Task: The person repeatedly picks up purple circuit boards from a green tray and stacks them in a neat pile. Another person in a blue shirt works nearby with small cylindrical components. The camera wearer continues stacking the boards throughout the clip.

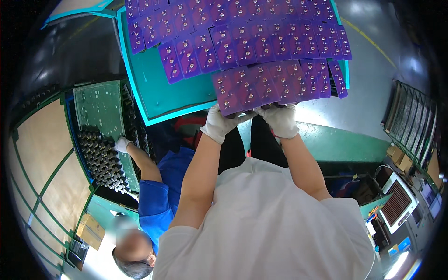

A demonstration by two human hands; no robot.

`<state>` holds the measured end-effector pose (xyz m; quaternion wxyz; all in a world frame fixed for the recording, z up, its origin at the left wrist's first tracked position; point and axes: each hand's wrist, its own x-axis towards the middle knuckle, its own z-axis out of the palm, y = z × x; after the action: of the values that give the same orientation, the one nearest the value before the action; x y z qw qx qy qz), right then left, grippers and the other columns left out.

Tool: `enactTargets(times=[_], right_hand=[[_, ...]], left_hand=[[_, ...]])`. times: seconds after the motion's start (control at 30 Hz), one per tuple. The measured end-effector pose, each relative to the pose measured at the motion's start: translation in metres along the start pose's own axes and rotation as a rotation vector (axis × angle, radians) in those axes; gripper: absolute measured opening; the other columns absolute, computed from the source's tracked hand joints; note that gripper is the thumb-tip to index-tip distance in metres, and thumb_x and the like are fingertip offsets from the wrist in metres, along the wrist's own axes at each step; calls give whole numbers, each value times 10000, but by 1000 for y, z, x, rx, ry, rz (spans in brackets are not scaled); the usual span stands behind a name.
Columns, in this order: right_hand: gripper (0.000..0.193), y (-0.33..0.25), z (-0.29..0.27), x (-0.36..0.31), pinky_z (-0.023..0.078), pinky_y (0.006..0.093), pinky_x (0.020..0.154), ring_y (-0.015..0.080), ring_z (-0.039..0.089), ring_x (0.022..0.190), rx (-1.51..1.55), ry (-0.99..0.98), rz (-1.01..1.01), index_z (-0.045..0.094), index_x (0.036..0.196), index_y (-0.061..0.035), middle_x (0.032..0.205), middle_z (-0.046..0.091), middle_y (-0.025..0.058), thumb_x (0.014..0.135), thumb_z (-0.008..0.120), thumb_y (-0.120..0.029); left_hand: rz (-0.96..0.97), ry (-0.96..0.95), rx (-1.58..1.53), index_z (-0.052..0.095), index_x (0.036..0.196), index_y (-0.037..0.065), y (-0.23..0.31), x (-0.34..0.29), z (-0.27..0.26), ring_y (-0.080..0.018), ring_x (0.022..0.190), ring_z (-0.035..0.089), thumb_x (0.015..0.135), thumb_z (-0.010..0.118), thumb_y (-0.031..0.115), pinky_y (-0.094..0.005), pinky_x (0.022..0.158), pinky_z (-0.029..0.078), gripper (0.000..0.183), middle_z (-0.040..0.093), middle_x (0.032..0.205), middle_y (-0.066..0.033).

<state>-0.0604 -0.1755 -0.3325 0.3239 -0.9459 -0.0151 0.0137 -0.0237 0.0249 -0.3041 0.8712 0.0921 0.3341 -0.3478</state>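
Observation:
My left hand (218, 124), in a white glove, grips the near edge of a purple sheet of joined plates dotted with small shiny metal pieces (259, 85). My right hand (281, 121), gloved the same way, is closed on that edge further right, its fingers partly hidden beneath. The sheet is tilted above the near side of a teal-rimmed table (179, 103). Behind it, more rows of similar purple plates (242, 43) overlap on the tabletop. One narrow plate (338, 79) lies at the right end, near the table's rim.
On my left a co-worker in a blue shirt (161, 198) reaches a gloved hand (122, 144) to a green board (99, 105) beside rows of dark cylindrical parts (100, 161). A metal rack (410, 121) stands at the right, with an air cooler (398, 201) nearer me.

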Motion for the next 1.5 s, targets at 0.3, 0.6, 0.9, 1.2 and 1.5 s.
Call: enactTargets(times=[0.3,0.6,0.9,1.2,1.5], right_hand=[[634,14,-16,-19,224,462,1054,167,297,1289,2241,-276,434,293,1354,-100,1399,328,68,885,335,-525],[723,-12,-57,3,164,596,1029,318,204,1321,2529,-95,930,254,1365,-112,1418,261,117,838,313,-603],[702,12,-51,11,236,513,1021,217,303,1276,3050,-65,717,336,1334,-162,1374,354,36,800,401,-613],[766,28,-28,15,270,424,1038,160,344,1259,1990,-160,304,344,1345,-231,1375,375,-35,741,454,-690],[694,11,-32,8,343,437,974,217,435,1181,3162,36,1215,437,1263,-177,1278,463,40,773,412,-668]], left_hand=[[54,-13,58,398,1255,18,4,9,-1,-427,1132,445,840,470,283,-649,916,350,498,454,1238,-207],[120,-70,-47,403,1247,25,-8,15,-15,-409,1104,474,824,493,263,-624,894,391,493,473,1222,-189],[170,-152,-20,428,1229,15,-4,14,-4,-407,1140,441,802,509,235,-621,916,353,487,464,1232,-189],[103,-255,-11,416,1256,63,2,23,-30,-419,1151,424,827,452,280,-671,897,338,482,448,1266,-181],[174,-29,-118,476,1177,52,-3,20,-55,-334,1112,485,849,410,276,-503,814,479,403,518,1182,-158]])
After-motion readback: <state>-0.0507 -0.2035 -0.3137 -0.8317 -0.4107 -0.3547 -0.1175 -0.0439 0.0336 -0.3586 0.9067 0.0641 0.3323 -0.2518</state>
